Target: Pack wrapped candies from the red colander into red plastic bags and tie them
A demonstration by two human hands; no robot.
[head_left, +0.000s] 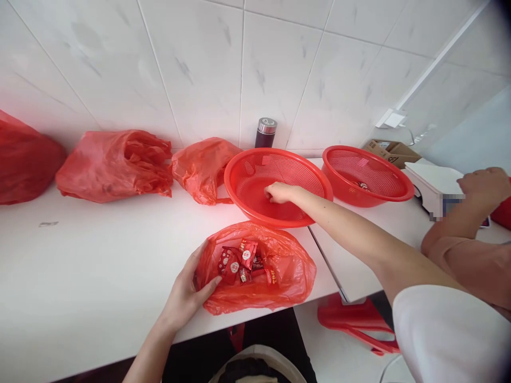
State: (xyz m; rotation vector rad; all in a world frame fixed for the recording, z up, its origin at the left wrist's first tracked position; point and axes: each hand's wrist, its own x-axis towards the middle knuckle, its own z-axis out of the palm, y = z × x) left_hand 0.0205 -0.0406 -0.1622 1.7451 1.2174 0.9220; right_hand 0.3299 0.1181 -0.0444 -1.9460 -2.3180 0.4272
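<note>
My left hand [189,290] holds the near left side of a red plastic bag [295,266], its thumb inside the rim and its fingers on the outside. Several small red wrapped packets [248,254] with gold print lie in the bag's open mouth. Beyond the bag stands a red perforated plastic basket [279,219], its rim close to the bag. My right hand [278,192] reaches down into this basket with curled fingers. Whatever those fingers hold, if anything, is hidden. The visible basket floor around the hand looks bare.
A second red basket [367,201] with a small item inside stands to the right. Behind are a dark flask [265,134] and a cardboard box [393,151]. Tied-up red bags [114,167] line the wall at left. Another person's arm [473,213] is at right, above a red stool [355,319].
</note>
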